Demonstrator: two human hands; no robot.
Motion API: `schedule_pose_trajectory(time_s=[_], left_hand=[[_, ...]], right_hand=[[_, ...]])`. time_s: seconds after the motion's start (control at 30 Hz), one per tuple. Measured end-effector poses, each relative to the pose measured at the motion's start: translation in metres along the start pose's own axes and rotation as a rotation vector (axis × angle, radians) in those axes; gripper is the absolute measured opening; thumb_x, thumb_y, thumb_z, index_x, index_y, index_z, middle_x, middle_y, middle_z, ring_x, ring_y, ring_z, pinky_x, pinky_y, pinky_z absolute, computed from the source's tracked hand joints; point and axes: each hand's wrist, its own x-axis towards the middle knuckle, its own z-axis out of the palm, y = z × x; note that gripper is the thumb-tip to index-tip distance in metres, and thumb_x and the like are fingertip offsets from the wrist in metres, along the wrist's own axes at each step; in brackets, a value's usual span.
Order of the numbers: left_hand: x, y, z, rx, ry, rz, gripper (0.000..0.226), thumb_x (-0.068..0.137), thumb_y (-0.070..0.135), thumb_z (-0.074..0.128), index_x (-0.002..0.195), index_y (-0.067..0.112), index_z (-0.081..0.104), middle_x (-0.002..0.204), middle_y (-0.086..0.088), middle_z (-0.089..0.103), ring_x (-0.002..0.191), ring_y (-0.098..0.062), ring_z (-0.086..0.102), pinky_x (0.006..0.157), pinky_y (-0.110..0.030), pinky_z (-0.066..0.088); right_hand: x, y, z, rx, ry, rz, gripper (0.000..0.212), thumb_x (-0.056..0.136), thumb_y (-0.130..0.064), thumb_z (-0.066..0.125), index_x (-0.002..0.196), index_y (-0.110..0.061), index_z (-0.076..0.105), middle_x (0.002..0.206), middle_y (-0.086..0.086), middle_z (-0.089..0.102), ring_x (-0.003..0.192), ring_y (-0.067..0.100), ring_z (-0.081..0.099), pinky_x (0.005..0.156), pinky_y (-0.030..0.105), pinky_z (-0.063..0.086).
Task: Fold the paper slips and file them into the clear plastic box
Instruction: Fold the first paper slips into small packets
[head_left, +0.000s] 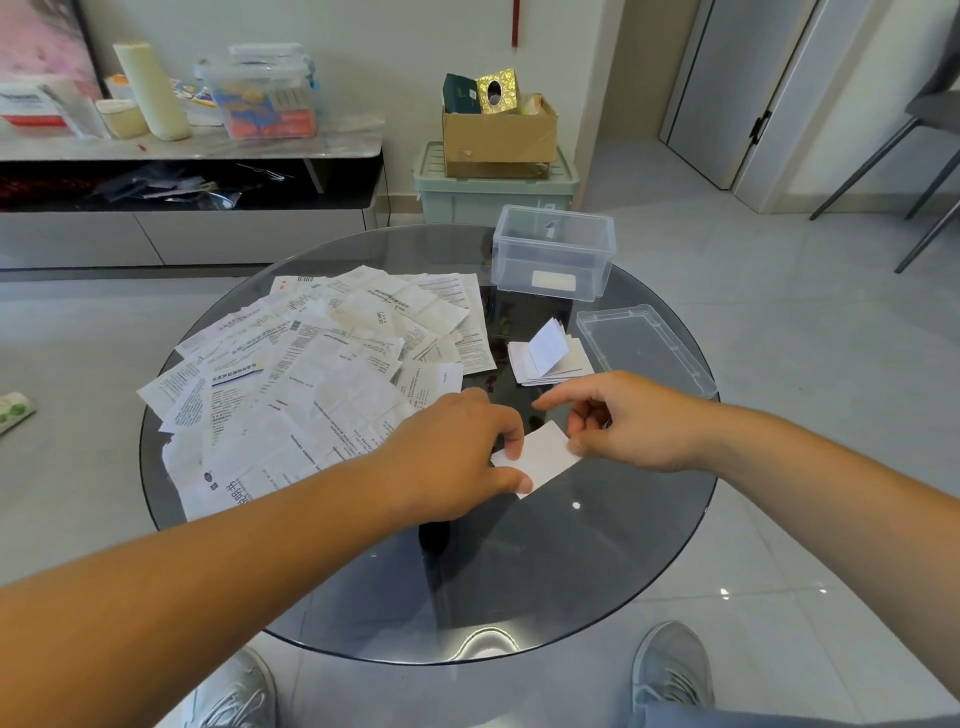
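Note:
A small white folded slip (543, 456) lies on the round glass table (597, 561) in front of me. My left hand (457, 452) pinches its left edge between thumb and fingers. My right hand (623, 421) pinches its right edge with thumb and curled fingers, the index finger pointing left. Several unfolded printed slips (322, 374) spread over the left half of the table. A small stack of folded slips (548, 356) sits behind my right hand. The clear plastic box (553, 252) stands open at the far right with one folded slip inside.
The box's clear lid (644, 345) lies at the table's right edge. Beyond the table stand a green storage bin (493, 192) with a cardboard box on top and a low cabinet (182, 156) with clutter. A chair's legs (924, 171) stand at far right.

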Motion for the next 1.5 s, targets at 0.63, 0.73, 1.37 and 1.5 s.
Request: schedule_pose_trajectory(time_s=[0.63,0.73,1.37,1.5], left_hand=[[0.005,-0.012,-0.012,-0.069,0.002,0.002,0.022,0.085,0.042,0.073,0.099,0.027,0.067,0.096,0.011,0.056,0.089,-0.009,0.059,0.079,-0.029,0.053],[0.005,-0.012,-0.011,-0.106,0.023,0.005,0.014,0.089,0.041,0.067,0.091,0.027,0.067,0.090,0.010,0.060,0.083,-0.008,0.060,0.078,-0.032,0.055],[0.002,0.010,-0.009,-0.005,-0.110,-0.006,0.055,0.069,0.054,0.085,0.109,0.030,0.055,0.100,0.013,0.058,0.090,-0.010,0.058,0.082,-0.034,0.054],[0.000,0.007,-0.011,-0.005,-0.109,0.037,0.048,0.077,0.051,0.081,0.116,0.030,0.062,0.097,0.015,0.053,0.088,-0.005,0.054,0.079,-0.025,0.051]], right_hand=[[-0.010,-0.025,0.015,-0.137,0.047,-0.043,0.016,0.087,-0.024,0.073,0.090,-0.030,0.058,0.087,-0.010,0.063,0.079,0.006,0.059,0.071,0.025,0.051],[-0.010,-0.022,0.017,-0.106,0.037,-0.045,0.012,0.087,-0.022,0.072,0.090,-0.029,0.062,0.085,-0.010,0.064,0.076,0.004,0.059,0.072,0.025,0.053],[-0.023,-0.026,0.011,-0.258,-0.091,-0.036,0.025,0.080,-0.037,0.081,0.084,-0.029,0.057,0.089,-0.012,0.056,0.083,0.007,0.055,0.072,0.029,0.050],[-0.024,-0.026,0.013,-0.205,-0.067,-0.031,0.026,0.079,-0.031,0.083,0.080,-0.029,0.057,0.082,-0.011,0.060,0.074,0.006,0.055,0.064,0.022,0.045]])
